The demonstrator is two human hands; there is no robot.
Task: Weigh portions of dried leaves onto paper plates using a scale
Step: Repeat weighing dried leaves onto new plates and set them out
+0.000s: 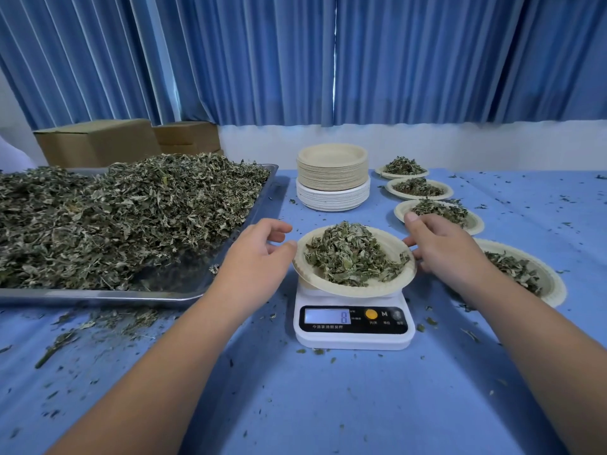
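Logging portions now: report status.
Left hand open beside paper plate. Right hand at its rim, grip unclear. Dried leaves heaped, plate on scale. Nothing blocking.

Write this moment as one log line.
plate: on scale, heaped with dried leaves | left hand: thumb at its rim | right hand: fingers at opposite rim, grip unclear

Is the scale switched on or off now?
On: the scale has its display lit, showing one digit, too blurred to read surely.
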